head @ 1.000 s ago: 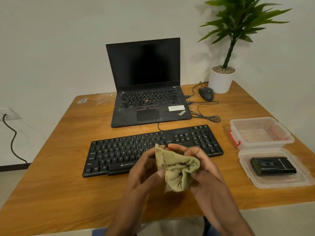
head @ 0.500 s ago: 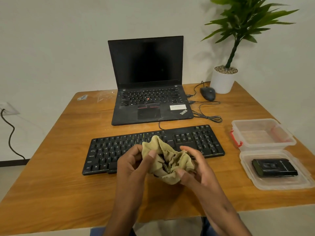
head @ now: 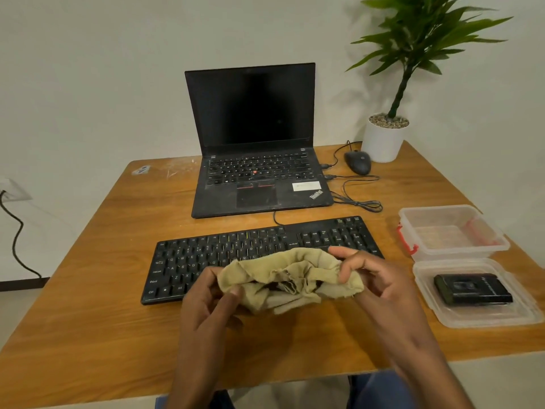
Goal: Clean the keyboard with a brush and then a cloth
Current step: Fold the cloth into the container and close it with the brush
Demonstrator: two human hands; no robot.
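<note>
Both hands grip one crumpled beige cloth [head: 290, 278] in front of the near edge of the black keyboard [head: 256, 252]; the left hand [head: 212, 302] curls round the cloth's end at 9 o'clock, thumb laid over the fabric and fingers tucked beneath; the right hand [head: 374, 278] pinches the end at 3 o'clock, its fingers bent and partly spread, the thumb pressed into the folds. The cloth bunches between them and hides part of the keyboard's lower rows; whether it touches the keys cannot be told.

The keyboard lies across the middle of a wooden table [head: 88, 290]; at 12 o'clock from it stands an open black laptop [head: 253, 143] with a dark screen; at 1 o'clock lie a black mouse [head: 357, 162] and loose cables [head: 356, 199]; further toward 1 o'clock a potted plant [head: 386, 137] sits at the table's corner. At 3 o'clock from the keyboard stands a clear plastic container [head: 451, 231] with red clips; just nearer the person its lid [head: 472, 317] lies flat, carrying a black boxy object [head: 473, 289]. A pale wall backs the table; at 9 o'clock a dark cord [head: 16, 246] hangs from a wall socket [head: 13, 188].
</note>
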